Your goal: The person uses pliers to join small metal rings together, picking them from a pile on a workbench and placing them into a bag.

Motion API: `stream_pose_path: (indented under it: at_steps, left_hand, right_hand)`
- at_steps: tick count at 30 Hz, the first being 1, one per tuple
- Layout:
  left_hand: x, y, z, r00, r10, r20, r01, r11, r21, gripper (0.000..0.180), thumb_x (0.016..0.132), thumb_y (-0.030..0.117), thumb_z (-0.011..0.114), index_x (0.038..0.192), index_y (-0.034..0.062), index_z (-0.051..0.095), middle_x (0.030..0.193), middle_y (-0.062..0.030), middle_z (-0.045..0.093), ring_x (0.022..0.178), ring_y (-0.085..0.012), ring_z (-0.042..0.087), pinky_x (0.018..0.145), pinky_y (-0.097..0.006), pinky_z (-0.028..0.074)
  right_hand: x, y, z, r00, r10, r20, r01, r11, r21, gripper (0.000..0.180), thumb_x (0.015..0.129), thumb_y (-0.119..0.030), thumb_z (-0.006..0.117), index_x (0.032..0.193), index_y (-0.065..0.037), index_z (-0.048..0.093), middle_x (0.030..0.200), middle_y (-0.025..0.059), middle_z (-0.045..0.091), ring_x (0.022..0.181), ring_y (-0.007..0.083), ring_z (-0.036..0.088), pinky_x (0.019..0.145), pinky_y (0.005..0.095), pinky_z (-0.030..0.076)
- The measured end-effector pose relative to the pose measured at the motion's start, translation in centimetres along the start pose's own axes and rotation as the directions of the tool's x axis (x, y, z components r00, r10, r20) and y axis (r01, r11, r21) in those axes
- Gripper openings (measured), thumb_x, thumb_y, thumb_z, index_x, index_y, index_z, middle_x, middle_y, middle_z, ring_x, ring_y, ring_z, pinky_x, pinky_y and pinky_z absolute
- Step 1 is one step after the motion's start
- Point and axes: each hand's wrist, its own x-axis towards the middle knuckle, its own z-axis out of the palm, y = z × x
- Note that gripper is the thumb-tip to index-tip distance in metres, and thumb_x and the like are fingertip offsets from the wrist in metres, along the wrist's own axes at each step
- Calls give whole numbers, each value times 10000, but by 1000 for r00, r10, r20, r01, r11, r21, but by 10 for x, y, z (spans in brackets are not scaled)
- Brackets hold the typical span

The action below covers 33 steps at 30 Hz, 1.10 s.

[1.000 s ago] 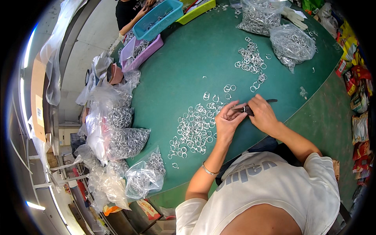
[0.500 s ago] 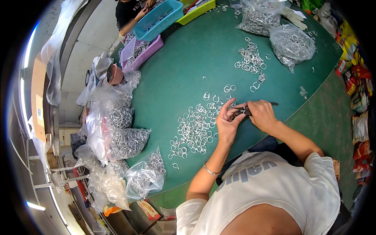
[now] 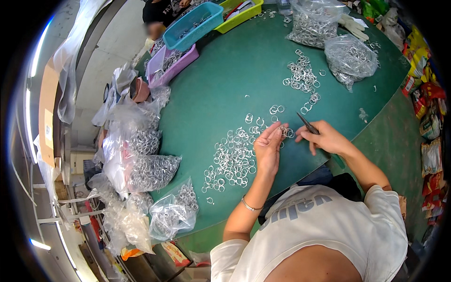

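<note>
In my left hand, raised over the table, a few silver metal rings are pinched between thumb and fingers. To the right of it, my right hand grips a pair of dark pliers. Their narrow tip points up and to the left, apart from the rings; the palm hides much of the handles. Just left of my left hand spreads a loose pile of similar rings on the green table. Farther off lies a second, smaller heap of rings.
Clear plastic bags of rings line the left edge. Two more full bags stand at the far right beside a glove. Blue, purple and yellow-green bins sit at the far left, near another person.
My right hand has drawn the pliers away from my left hand, and their tip now points up-left. The rings in my left hand have come into plain view. The other person's arm has shifted.
</note>
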Motion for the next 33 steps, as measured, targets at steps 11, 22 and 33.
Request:
stream_pose_path:
  at_steps: [11, 22, 33]
  left_hand:
    - [-10, 10, 20, 677, 566, 471, -607, 65, 792, 195, 735, -52, 591, 929, -29, 600, 775, -164, 628, 700, -281, 619, 617, -325, 490]
    - [2, 32, 25, 917, 142, 374, -397, 226, 889, 112, 719, -50, 599, 825, -49, 636, 699, -164, 630, 604, -190, 631, 553, -279, 481]
    - [29, 29, -16, 915, 126, 383, -391, 40, 920, 87, 742, -4, 570, 789, -21, 641, 678, -160, 602, 656, -296, 602, 609, -375, 473]
  right_hand:
    - [4, -8, 15, 980, -157, -125, 165, 985, 57, 120, 855, -108, 536, 844, 11, 540, 666, 52, 579, 467, 59, 444, 426, 207, 325]
    - [-3, 0, 28, 683, -729, -47, 458, 477, -750, 233, 663, 39, 556, 877, -25, 488, 697, 141, 570, 667, 353, 552, 565, 417, 422]
    - [20, -16, -13, 986, -118, -117, 20, 782, -623, 185, 793, -137, 556, 902, 10, 587, 746, 221, 575, 715, 391, 548, 666, 456, 426]
